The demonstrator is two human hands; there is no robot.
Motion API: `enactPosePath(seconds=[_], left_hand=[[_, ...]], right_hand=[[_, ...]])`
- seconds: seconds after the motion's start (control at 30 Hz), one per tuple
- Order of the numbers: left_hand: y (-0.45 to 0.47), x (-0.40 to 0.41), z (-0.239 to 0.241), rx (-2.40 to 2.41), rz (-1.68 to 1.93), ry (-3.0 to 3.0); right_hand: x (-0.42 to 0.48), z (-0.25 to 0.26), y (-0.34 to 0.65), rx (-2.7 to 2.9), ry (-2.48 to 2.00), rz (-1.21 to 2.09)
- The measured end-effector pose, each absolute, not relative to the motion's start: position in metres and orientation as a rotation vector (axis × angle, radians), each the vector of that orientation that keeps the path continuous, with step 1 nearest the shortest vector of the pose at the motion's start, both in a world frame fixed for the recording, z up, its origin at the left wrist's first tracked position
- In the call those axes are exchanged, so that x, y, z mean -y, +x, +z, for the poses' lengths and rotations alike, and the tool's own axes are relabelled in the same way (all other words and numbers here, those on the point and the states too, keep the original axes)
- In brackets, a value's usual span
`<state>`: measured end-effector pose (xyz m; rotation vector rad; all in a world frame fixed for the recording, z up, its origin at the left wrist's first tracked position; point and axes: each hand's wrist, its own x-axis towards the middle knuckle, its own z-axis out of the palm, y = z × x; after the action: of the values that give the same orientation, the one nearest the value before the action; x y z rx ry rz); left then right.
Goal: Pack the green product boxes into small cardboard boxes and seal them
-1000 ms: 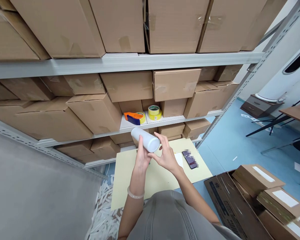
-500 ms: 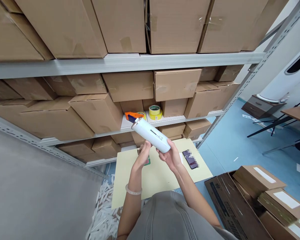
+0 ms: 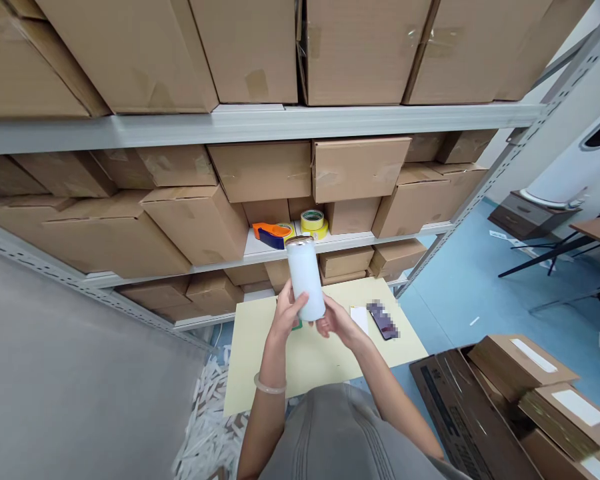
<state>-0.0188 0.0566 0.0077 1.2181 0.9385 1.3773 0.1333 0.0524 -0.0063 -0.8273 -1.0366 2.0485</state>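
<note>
Left hand (image 3: 286, 310), right hand (image 3: 336, 321) wrapped around white bottle (image 3: 305, 277), now upright, no longer tilted, above yellow board (image 3: 280, 367).

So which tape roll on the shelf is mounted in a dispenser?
The yellow roll in the orange-and-blue tape dispenser; the stacked yellow rolls to its right stand bare.

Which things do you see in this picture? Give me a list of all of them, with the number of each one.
bottle: 1, white, upright between both hands
tape dispenser: 1, orange and blue, on shelf
tape rolls: 2, yellow, stacked on shelf
cardboard boxes: many, brown, on metal shelving
phone: 1, dark, on board
board: 1, pale yellow, below hands
open carton: 1, dark brown, lower right
left hand: 1, on bottle
bangle: 1, pale, left wrist
right hand: 1, on bottle's lower end
</note>
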Motion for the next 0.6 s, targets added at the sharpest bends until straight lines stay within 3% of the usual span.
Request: enactPosePath(seconds=[0.1,0.27,0.43,0.6], left_hand=[[-0.021,-0.057,0.011,-1.292,1.346,1.608],[-0.015,-0.058,0.007,-1.555,1.073,2.198],[-0.010,-0.061,0.001,-1.530,0.930,2.390],[-0.035,-0.069,-0.002,-1.676,1.021,2.296]], right_hand=[[-0.062,0.008,0.157,1.105,-1.011,1.509],[-0.074,0.029,0.185,1.307,-1.115,1.017],[-0.081,0.011,0.182,1.304,-1.240,1.085],[-0.084,-0.005,0.179,0.992,-1.208,1.168]])
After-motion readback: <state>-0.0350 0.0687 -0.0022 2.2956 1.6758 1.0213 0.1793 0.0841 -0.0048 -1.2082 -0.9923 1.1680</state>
